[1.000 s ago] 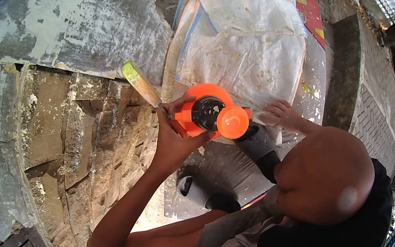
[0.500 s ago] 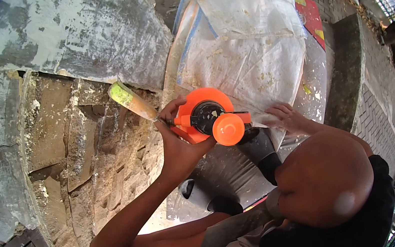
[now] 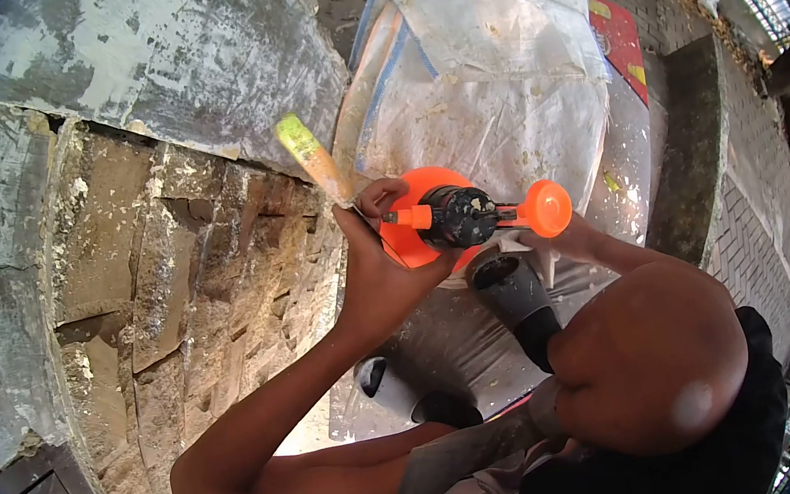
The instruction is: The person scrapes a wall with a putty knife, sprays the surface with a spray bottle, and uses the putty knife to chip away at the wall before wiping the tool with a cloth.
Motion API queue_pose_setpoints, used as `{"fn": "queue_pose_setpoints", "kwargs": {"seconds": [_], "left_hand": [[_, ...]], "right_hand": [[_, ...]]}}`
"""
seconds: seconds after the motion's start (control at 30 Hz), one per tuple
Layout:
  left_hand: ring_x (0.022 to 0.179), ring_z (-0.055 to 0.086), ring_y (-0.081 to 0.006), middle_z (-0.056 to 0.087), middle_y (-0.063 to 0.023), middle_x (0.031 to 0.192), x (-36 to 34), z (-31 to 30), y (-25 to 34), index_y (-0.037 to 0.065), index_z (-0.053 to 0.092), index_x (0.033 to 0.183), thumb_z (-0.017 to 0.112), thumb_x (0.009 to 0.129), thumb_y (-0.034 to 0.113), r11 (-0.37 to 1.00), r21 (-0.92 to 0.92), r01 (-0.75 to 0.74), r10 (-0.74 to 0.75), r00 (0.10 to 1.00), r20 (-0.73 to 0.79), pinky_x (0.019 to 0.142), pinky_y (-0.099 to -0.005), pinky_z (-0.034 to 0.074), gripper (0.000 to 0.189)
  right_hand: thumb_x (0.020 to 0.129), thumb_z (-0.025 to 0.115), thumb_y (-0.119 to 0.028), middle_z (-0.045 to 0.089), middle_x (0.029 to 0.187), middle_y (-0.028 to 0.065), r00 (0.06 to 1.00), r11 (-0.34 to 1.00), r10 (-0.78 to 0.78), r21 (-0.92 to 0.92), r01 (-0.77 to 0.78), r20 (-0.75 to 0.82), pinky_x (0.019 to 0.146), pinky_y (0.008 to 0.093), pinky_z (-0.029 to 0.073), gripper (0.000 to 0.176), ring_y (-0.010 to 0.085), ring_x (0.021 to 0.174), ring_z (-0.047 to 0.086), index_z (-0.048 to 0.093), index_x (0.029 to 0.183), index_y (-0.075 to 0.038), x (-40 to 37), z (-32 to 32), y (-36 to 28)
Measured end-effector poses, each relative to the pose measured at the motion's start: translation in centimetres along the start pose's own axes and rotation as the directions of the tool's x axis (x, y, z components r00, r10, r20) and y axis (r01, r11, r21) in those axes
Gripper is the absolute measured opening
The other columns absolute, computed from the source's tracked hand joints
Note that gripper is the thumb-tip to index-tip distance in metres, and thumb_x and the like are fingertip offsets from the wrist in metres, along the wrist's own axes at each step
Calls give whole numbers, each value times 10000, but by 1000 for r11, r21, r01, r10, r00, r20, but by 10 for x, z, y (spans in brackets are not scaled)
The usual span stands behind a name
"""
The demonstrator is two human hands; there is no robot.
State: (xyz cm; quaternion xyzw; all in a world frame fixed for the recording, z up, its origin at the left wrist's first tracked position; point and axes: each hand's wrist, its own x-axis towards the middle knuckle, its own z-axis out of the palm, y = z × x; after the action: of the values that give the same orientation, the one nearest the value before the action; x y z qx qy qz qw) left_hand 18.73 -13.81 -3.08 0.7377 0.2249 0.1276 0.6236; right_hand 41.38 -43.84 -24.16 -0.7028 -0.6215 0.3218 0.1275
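My left hand (image 3: 380, 271) grips a round orange tool with a black middle (image 3: 452, 219), held over a white sack. The same hand also pinches a thin tool with a yellow-green handle (image 3: 310, 156), which sticks up and to the left. An orange cone-shaped cap (image 3: 548, 208) juts out on a short stem from the tool's right side. My right hand (image 3: 571, 240) is closed on that cap from below, with its fingers partly hidden behind it.
A chipped stone and plaster wall (image 3: 160, 229) fills the left. White woven sacks (image 3: 500, 60) lie ahead on a spattered sheet. Black boots (image 3: 515, 293) stand below the tool. A red board (image 3: 623, 33), a dark kerb (image 3: 696, 124) and brick paving lie to the right.
The orange cap has swung from the tool's middle out to the right. My right hand left the sack and took hold of it. The yellow-green handle tipped more upright.
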Motion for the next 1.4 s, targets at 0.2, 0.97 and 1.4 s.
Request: {"fn": "queue_pose_setpoints", "kwargs": {"seconds": [0.2,0.97,1.4], "left_hand": [[1320,457,-263,450,-159,1316,-1,-14,-9,75,225,1260,850,764,38,987,-73,-143,145,989,34,1110,-425,387,799],[1294,522,-368,540,-142,1128,-53,-72,11,150,258,1127,607,897,-91,909,-415,43,-50,999,-5,1118,-504,383,483],[1279,565,-369,592,-93,1009,-77,-145,-4,141,298,1064,718,809,-113,848,-285,446,-307,853,422,1123,-527,409,553]], "right_hand": [[742,755,-214,515,1370,45,999,978,-43,-204,42,-2,1062,490,408,610,295,1307,463,584,1326,-254,19,-12,5],[851,775,-373,397,1525,178,902,787,-283,459,412,-325,1146,524,314,761,391,1406,376,431,1512,-221,116,-122,-215],[765,810,-269,332,1585,98,994,991,-105,-84,108,39,1199,486,266,887,319,1464,308,366,1530,-213,24,-65,-73]]}}
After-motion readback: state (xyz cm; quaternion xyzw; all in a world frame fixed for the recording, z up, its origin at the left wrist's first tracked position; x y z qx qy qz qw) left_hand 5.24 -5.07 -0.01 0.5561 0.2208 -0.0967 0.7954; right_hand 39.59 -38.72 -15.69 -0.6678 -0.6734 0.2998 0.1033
